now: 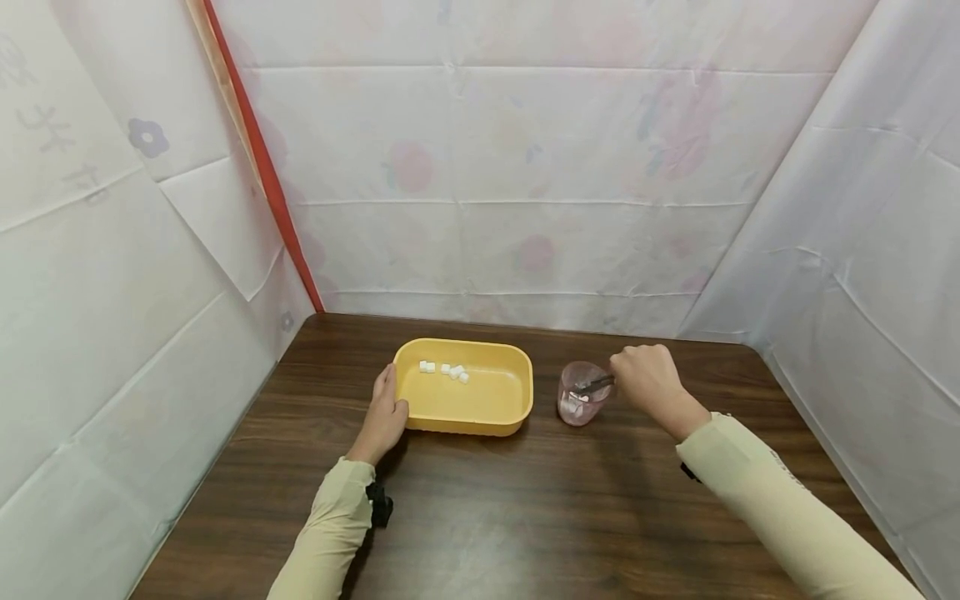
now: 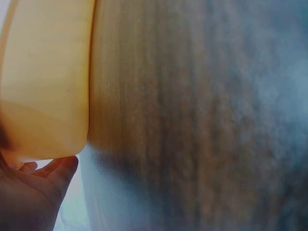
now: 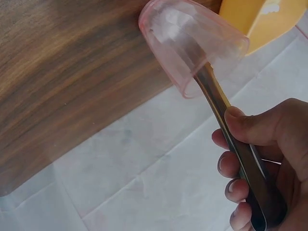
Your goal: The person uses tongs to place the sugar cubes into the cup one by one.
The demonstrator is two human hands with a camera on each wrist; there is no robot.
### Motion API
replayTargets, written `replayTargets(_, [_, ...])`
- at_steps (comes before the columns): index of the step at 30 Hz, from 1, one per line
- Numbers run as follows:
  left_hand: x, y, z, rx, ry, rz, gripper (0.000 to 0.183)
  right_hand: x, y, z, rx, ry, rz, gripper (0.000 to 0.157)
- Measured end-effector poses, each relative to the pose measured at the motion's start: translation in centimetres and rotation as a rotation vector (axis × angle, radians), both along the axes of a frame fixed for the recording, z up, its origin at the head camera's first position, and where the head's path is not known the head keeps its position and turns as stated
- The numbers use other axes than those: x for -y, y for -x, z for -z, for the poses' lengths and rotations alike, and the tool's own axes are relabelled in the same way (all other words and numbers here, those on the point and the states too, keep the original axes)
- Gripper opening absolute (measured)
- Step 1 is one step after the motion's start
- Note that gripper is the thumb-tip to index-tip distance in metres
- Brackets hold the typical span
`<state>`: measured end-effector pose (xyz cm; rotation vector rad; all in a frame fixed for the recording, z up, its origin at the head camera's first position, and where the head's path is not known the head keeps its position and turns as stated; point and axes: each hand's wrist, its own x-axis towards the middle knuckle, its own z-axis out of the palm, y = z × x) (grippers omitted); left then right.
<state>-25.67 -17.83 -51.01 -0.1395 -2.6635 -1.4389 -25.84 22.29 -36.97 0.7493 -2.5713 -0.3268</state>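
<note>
My right hand [image 1: 647,379] grips metal tongs [image 3: 216,98], thumb on one side and fingers curled round the other. The tips of the tongs reach into a clear pink cup [image 1: 567,410], which stands on the table right of a yellow tray [image 1: 468,427]. White pieces [image 1: 574,402] show inside the cup, partly blurred by its wall. Several small white cubes [image 1: 456,372] lie in the tray toward its far left. At the tray's left end, my left hand [image 1: 382,417] holds the wall, thumb by the near corner; in the left wrist view its fingertips [image 2: 70,162] touch the tray's end.
The dark wood table [image 1: 487,508] spreads in front of both arms. White patterned sheets [image 1: 487,167] hang behind it and at both sides. A red strip [image 1: 262,158] runs down the back left corner to the table's edge.
</note>
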Motion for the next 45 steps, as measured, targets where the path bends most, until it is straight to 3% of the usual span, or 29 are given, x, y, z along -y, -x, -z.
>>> replayTargets(7, [0.0, 0.0, -0.1, 0.005, 0.000, -0.003, 0.067, -0.3, -0.4, -1.8, -0.039, 0.025, 0.008, 0.031])
replayTargets(14, [0.0, 0.1, -0.1, 0.003, -0.003, 0.000, 0.066, -0.1, -0.9, -3.7, -0.057, 0.064, 0.009, 0.041])
replayTargets(21, [0.0, 0.0, -0.1, 0.001, -0.005, -0.007, 0.065, 0.7, -0.8, -4.4, -0.049, 0.103, 0.008, 0.043])
replayTargets(31, [0.0, -0.1, -0.1, 0.012, -0.006, -0.001, 0.067, 3.1, -0.4, -3.4, 0.029, 0.112, 0.033, 0.046])
replayTargets(37, [0.0, -0.1, -0.1, 0.003, -0.002, -0.001, 0.068, 4.8, 0.3, -2.0, 0.065, 0.123, 0.035, 0.036])
replayTargets(45, [-0.1, 0.0, -0.1, -0.001, -0.010, 0.002, 0.067, 8.0, 1.8, 0.4, 0.122, 0.145, 0.041, 0.035])
